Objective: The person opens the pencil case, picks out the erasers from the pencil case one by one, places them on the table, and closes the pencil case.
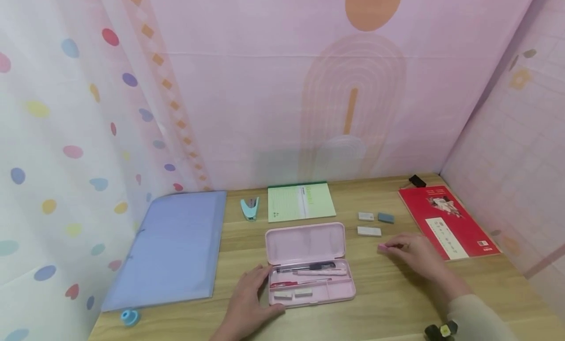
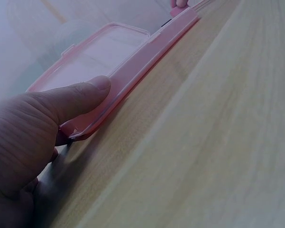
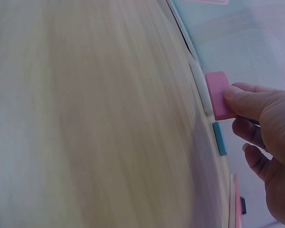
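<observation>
**Pink eraser pinched, case steadied**

My right hand (image 1: 417, 252) sits right of centre in the head view, thumb and fingertips pinching a small pink eraser (image 1: 383, 248) just off the wood. The right wrist view shows it better: the eraser (image 3: 218, 95) sticks out past my thumb, gripped at one end so most of it stays free. My left hand (image 1: 247, 297) lies flat at the lower middle, fingers relaxed and together, thumb (image 2: 80, 97) pressed on the rim of the open pink case (image 1: 309, 267). I'd say that is to keep the light case from sliding.

The case lid lies back flat, so the tray is open toward me, pens along its upper part and two pale erasers in a lower slot. Three more erasers (image 1: 372, 223) wait above my right hand, near the red book (image 1: 448, 221).

Hard to make out: the left wrist view sees only the case's edge, nothing inside. The right wrist view is blurred across the table (image 3: 85, 118). My lower right fingers are cut off at the frame's edge, and I can't tell whether the eraser touches the wood.
</observation>
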The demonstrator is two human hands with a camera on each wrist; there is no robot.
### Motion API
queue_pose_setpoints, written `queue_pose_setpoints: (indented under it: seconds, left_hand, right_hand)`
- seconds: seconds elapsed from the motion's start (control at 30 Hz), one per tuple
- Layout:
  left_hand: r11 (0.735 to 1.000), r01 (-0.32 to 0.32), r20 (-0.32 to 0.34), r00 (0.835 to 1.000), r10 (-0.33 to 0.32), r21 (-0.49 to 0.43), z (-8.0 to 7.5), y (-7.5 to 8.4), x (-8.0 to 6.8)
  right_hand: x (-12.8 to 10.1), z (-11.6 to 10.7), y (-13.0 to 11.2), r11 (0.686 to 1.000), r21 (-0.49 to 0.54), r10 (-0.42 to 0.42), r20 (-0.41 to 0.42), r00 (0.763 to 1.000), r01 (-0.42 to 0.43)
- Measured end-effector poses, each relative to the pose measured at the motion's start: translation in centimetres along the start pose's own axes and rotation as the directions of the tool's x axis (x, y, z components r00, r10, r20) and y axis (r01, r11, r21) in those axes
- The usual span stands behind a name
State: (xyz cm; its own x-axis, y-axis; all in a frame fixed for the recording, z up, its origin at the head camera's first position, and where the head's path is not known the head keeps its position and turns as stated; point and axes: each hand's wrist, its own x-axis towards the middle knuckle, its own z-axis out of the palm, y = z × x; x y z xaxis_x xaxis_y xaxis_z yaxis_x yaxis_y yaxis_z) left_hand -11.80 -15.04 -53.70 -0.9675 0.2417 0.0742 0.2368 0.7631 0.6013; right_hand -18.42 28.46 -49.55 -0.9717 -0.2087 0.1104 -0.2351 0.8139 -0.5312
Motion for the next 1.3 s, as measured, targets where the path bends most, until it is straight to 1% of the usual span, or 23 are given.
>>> queue_pose_setpoints:
  seconds: [0.13,0.3,0.57,0.8,1.03,1.3]
  left_hand:
    - [1.0,-0.006,-0.006,1.0,0.006,0.007,0.0,0.2,0.0]
    - [1.0,-0.011,-0.001,1.0,0.011,-0.003,0.1,0.3,0.0]
    - [1.0,-0.01,0.02,1.0,0.01,0.0,0.1,0.3,-0.2]
    - [1.0,-0.007,0.017,1.0,0.007,0.002,0.1,0.3,-0.3]
    - [1.0,0.004,0.013,1.0,-0.004,0.018,0.2,0.2,-0.2]
    - [1.0,0.009,0.005,1.0,-0.01,0.017,0.0,0.1,-0.1]
  right_hand:
    - [0.4,0.4,-0.3,1.0,-0.007,-0.019,-0.004,1.0,0.019]
    - [0.6,0.8,-0.3,1.0,-0.029,0.003,-0.01,1.0,-0.003]
    - [0.7,1.3,0.2,1.0,0.024,-0.005,-0.003,1.0,0.005]
    - [1.0,1.7,0.5,1.0,0.013,0.023,0.013,1.0,-0.023]
    - [1.2,2.0,0.6,1.0,0.005,0.015,0.015,1.0,-0.015]
    - [1.5,2.4,0.6,1.0,-0.012,0.026,0.009,1.0,-0.025]
